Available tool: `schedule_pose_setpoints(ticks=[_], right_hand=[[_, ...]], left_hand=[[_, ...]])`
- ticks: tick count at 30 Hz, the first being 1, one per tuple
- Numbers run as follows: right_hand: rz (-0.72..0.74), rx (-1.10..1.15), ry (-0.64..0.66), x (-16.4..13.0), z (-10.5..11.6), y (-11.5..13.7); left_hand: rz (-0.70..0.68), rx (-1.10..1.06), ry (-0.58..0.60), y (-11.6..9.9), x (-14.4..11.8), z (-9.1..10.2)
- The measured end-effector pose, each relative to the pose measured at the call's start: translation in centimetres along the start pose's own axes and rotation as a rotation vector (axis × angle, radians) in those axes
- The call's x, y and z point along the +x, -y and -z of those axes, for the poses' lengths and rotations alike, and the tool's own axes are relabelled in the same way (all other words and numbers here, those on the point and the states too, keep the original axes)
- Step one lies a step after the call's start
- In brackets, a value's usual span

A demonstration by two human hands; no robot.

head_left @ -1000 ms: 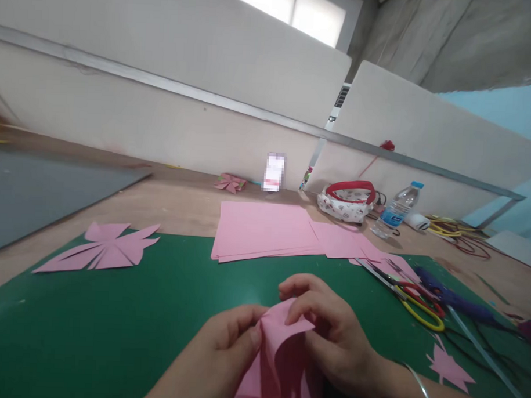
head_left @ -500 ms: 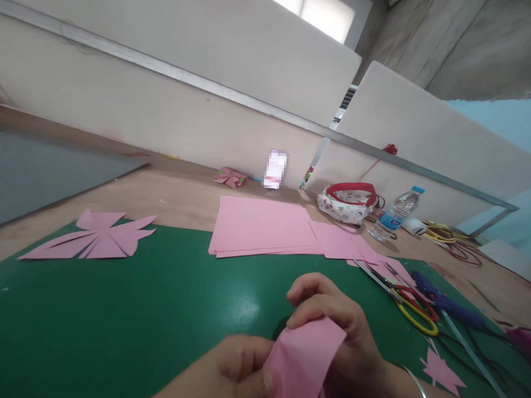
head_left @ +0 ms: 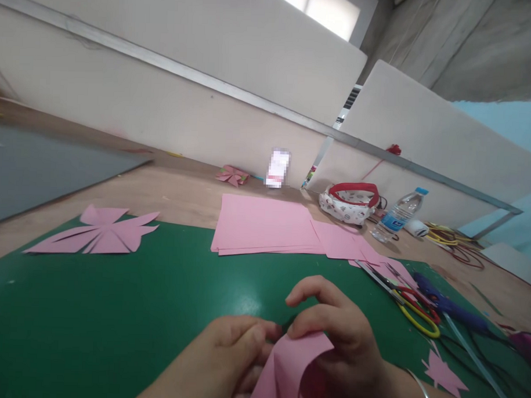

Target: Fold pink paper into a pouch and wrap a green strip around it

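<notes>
**Folding a pink sheet over the green mat**

While both hands meet at the near edge of the green cutting mat (head_left: 113, 310), a curled pink paper piece (head_left: 292, 365) sits pinched between them, lifted just above the mat. The left hand (head_left: 225, 360) is closed on the paper's left side, thumb pressed against it. The right hand (head_left: 339, 341) grips the upper right edge, its fingers bent over the fold and the forefinger raised a little.

Judging from the bend in the sheet, the step in hand looks like shaping or creasing a fold; the next move probably calls for lining up the edges and pressing the crease flat with steady fingertips, so the paper does not slip or buckle.

Beyond the mat's far edge lies a stack of pink sheets (head_left: 264, 225). On the mat's far left corner rests a finished pink cut-out (head_left: 101, 237). Toward the mat's right side lie scissors with red and yellow handles (head_left: 408, 300), and a small pink scrap (head_left: 443, 372) is nearer the right edge. A water bottle (head_left: 398, 215) stands on the worktop (head_left: 174, 198) past the mat.
</notes>
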State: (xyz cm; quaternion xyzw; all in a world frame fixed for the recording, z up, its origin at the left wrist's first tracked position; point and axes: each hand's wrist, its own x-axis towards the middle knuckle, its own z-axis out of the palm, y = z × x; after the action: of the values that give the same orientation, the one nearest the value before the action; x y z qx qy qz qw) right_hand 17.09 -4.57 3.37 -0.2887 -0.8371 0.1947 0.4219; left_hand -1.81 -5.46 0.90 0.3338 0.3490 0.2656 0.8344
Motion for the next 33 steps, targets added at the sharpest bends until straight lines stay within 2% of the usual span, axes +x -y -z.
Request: schedule_pose_setpoints(ticks=[2, 4, 8, 11, 14, 20, 24, 27, 31, 33], right_hand=[[0.039, -0.031, -0.019, -0.1, 0.0, 0.0], [0.077, -0.081, -0.036, -0.3, -0.1, 0.0], [0.113, -0.138, 0.022, -0.3, -0.2, 0.0], [0.059, -0.138, 0.056, -0.2, -0.3, -0.1], [-0.003, -0.129, 0.043, -0.2, -0.2, -0.2], [-0.015, -0.107, 0.028, -0.3, -0.2, -0.3], [0.025, -0.109, 0.049, -0.2, -0.1, -0.2], [0.046, -0.167, 0.04, 0.1, 0.2, 0.0], [-0.07, -0.083, 0.02, 0.3, 0.4, -0.1], [-0.109, -0.04, 0.016, 0.2, 0.3, -0.3]], left_hand=[[0.075, -0.124, 0.025, 0.6, 0.6, 0.0], [0.109, -0.102, 0.047, 1.2, 1.2, 0.0], [0.012, 0.009, 0.03, 1.1, 1.3, -0.5], [-0.064, -0.029, 0.049, 0.1, 0.6, -0.7], [-0.077, -0.095, 0.058, -0.5, 0.4, -0.6], [-0.136, -0.105, 0.05, -0.1, 0.7, -0.6], [-0.092, -0.056, 0.056, -0.4, 0.2, -0.8], [-0.066, -0.097, 0.072, -0.7, -0.3, -0.9], [-0.128, -0.146, 0.044, -0.9, -0.3, -1.0], [-0.082, -0.198, 0.032, -0.9, -0.3, -1.0]])
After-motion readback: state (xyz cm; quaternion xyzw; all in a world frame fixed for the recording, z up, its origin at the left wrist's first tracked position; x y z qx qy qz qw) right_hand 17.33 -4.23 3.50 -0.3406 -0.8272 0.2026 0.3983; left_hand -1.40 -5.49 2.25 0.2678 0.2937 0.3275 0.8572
